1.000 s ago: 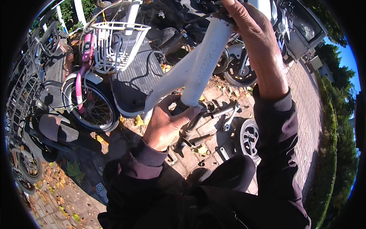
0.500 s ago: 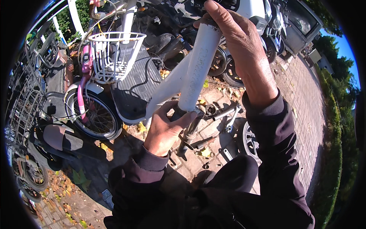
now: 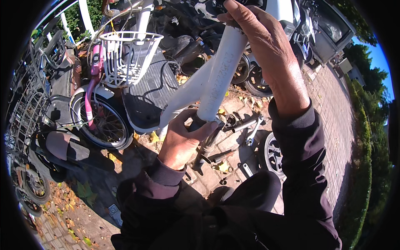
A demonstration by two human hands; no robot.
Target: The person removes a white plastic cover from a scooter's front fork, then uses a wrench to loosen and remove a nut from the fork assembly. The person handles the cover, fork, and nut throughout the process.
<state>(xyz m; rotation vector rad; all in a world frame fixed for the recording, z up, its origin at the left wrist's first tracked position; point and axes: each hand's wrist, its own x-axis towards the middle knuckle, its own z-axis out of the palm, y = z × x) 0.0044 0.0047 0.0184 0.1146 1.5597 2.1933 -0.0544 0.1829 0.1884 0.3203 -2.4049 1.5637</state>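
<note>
Atop white tube [image 3: 221,74], right hand [image 3: 268,41] shifted leftward.

A pink bicycle [image 3: 88,104] at the left, a white basket [image 3: 129,40] beside it, a black ribbed scooter footboard [image 3: 146,96], white posts [image 3: 86,16] far left, fallen leaves [image 3: 62,204] near left, a grey vehicle [image 3: 323,41] far right, brick paving [image 3: 329,112] and green hedge [image 3: 363,137] on the right

Left hand [image 3: 180,141] curled, held low, right hand [image 3: 263,38] raised higher
</note>
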